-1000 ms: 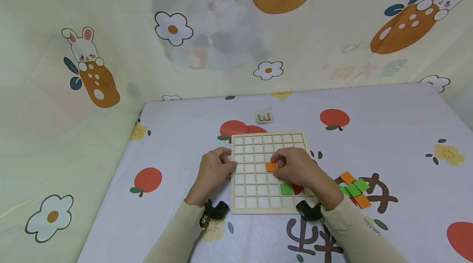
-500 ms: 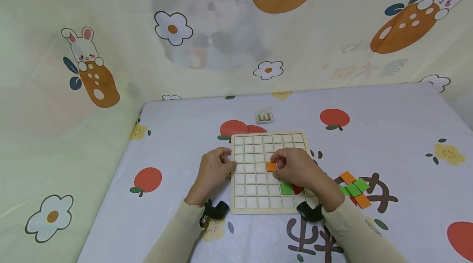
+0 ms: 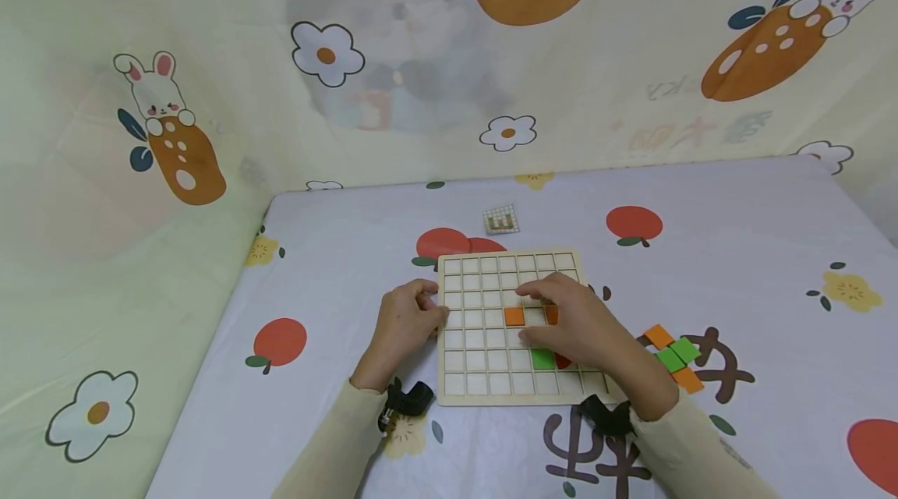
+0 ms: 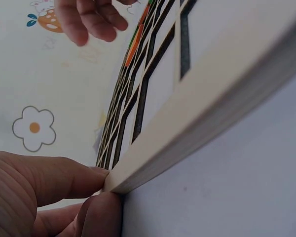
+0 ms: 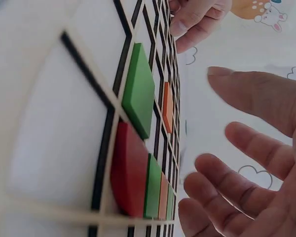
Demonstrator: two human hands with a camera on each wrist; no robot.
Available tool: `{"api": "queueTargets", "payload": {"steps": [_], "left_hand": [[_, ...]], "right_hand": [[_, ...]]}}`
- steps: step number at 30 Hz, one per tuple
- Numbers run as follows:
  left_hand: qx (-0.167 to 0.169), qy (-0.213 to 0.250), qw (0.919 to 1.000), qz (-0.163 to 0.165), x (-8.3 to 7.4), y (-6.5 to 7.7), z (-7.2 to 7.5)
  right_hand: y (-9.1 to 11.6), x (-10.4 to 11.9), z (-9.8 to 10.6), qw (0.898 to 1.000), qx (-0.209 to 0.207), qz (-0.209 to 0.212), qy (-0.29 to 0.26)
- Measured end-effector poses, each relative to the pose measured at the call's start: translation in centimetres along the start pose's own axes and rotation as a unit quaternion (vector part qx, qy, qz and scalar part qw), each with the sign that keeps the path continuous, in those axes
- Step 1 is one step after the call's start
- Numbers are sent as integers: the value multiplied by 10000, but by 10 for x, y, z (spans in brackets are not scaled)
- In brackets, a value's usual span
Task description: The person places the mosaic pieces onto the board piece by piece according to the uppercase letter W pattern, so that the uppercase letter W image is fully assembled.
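My left hand [image 3: 405, 331] pinches the left edge of a wooden grid board [image 3: 505, 400] between thumb and finger, as the left wrist view shows. Above the board's right half is my right hand [image 3: 578, 327], thumb and fingers spread, holding nothing. An orange square tile [image 3: 514, 316] lies in a cell just left of its fingertips. Under the hand are a green tile [image 3: 543, 359] and a partly hidden red piece [image 5: 130, 170] with a curved edge. Beyond the red piece, the right wrist view shows a row of green and orange tiles [image 5: 164, 195] in the grid.
Loose orange [image 3: 659, 337] and green tiles [image 3: 677, 355] lie on the tablecloth right of the board, partly behind the right forearm. Behind the board lies a small gridded pattern card [image 3: 501, 219]. A printed cloth wall [image 3: 421, 148] rises at the table's far edge.
The right fingers have parted from the orange tile, which stays in its cell. The right hand has shifted slightly right, exposing another orange tile. My left hand has kept its place.
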State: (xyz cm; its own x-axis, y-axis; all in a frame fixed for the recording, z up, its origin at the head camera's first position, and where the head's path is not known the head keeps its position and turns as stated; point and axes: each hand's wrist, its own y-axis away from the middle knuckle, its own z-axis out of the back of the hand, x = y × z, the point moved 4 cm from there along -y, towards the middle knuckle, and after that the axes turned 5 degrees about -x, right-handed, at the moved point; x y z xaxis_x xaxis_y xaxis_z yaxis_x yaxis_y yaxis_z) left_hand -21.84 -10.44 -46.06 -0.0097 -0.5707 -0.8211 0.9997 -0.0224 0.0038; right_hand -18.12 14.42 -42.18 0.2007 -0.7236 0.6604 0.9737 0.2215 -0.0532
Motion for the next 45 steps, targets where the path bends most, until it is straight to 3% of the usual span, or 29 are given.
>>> {"api": "queueTargets", "payload": {"steps": [6, 16, 25, 35, 45], "left_hand": [[56, 55, 9999, 62, 0, 0, -1], [13, 32, 9999, 108, -1, 1, 0], [14, -7, 10000, 42, -2, 2, 1], [9, -15, 10000, 57, -2, 2, -1], [6, 5, 10000, 56, -2, 2, -1]], "right_hand": [[13, -4, 12, 9987, -337, 199, 329], [41, -26, 40, 9971, -603, 278, 385], [69, -50, 57, 9949, -867, -158, 493], [86, -70, 56, 9910, -711, -650, 925], [89, -71, 50, 9885, -682, -657, 1179]]}}
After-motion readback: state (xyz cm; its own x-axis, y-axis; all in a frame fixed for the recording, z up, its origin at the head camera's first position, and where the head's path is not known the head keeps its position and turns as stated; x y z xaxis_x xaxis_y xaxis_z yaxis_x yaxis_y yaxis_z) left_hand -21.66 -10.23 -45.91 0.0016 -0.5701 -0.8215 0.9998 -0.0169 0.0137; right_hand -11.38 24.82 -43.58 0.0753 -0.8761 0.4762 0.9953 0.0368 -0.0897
